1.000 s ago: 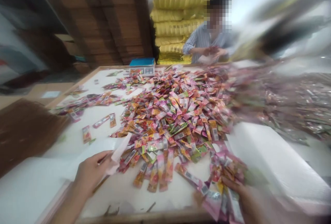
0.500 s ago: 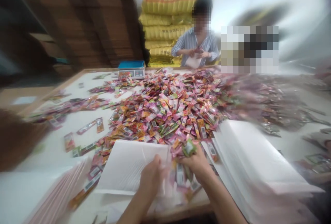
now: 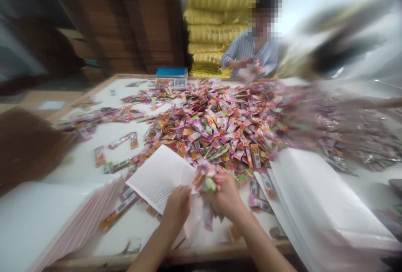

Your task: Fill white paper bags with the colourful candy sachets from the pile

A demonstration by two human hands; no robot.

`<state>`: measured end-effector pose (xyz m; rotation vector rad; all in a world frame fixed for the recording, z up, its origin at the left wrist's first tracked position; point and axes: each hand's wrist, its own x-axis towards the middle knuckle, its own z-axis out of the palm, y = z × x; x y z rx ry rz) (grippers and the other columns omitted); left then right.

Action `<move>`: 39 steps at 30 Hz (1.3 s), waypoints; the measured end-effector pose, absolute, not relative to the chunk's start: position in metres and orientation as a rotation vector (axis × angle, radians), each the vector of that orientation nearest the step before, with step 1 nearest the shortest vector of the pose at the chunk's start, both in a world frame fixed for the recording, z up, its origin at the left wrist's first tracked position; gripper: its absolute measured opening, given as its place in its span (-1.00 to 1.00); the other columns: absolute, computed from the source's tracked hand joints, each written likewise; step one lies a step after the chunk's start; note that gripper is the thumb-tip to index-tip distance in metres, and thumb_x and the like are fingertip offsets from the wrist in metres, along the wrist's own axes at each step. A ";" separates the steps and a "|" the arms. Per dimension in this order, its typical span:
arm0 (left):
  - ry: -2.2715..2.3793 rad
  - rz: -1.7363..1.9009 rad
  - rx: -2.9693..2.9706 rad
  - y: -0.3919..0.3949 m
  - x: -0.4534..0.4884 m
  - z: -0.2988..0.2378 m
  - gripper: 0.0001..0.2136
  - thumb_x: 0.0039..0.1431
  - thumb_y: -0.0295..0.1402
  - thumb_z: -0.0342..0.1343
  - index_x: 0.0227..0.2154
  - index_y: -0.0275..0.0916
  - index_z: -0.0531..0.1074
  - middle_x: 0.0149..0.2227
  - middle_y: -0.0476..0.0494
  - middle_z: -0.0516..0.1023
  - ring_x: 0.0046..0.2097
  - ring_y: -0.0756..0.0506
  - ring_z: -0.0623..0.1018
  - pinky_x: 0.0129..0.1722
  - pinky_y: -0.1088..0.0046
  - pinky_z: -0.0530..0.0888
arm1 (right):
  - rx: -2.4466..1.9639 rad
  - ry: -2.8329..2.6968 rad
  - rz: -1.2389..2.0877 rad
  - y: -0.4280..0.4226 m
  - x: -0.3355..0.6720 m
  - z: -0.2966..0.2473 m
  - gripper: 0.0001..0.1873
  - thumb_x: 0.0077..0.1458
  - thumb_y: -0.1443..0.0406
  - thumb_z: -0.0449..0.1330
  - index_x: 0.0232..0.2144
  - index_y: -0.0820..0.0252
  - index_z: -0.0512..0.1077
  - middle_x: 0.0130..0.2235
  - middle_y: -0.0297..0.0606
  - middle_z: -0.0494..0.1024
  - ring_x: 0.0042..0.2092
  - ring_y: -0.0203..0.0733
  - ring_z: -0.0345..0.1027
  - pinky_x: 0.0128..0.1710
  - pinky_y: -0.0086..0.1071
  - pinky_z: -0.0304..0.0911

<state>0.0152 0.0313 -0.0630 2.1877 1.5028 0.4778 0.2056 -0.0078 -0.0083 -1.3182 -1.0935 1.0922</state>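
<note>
Hands first, since they're closest: the left hand (image 3: 176, 207) is pinching the near edge of a white padded envelope (image 3: 160, 176), fingers curled closed on it, and the envelope is lying tilted on the table with its far corner poking into the candy heap. Right next to it, nearly touching, the right hand (image 3: 226, 198) is clutching a fistful of colourful sachets (image 3: 207, 182), fingers wrapped tight around the bunch, with a few packets sticking up above the knuckles and one or two dangling below. The bunch is sitting right at the envelope's near right edge, but it's too blurry to say if any of it is inside.

On the near left a stack of white envelopes (image 3: 63, 213) is fanning out along the table edge, and on the right another stack of envelopes (image 3: 314, 205) is lying in a long slanted pile. A few loose packets are scattered on the white tabletop (image 3: 94, 146) between them.

Further out, a huge pile of sachets (image 3: 226, 125) is covering the middle of the table, going blurry toward the right. At the far edge a small scale (image 3: 171, 77) with a blue top is sitting. Behind that, another person in a striped shirt (image 3: 251, 48) is handling something white with both hands, and yellow sacks (image 3: 213, 21) are stacked against the wall.
</note>
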 end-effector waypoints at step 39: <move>1.434 0.511 2.133 0.047 0.040 -0.054 -0.70 0.03 -0.56 -0.06 -0.18 -0.17 0.39 -0.57 0.06 0.38 -0.47 -0.07 0.42 -0.39 0.45 0.28 | -1.956 -2.106 0.265 -0.028 0.168 -0.081 -0.82 0.11 0.34 0.10 -0.21 0.20 0.44 -0.21 -0.06 0.48 -0.18 0.00 0.34 -0.15 -0.14 0.18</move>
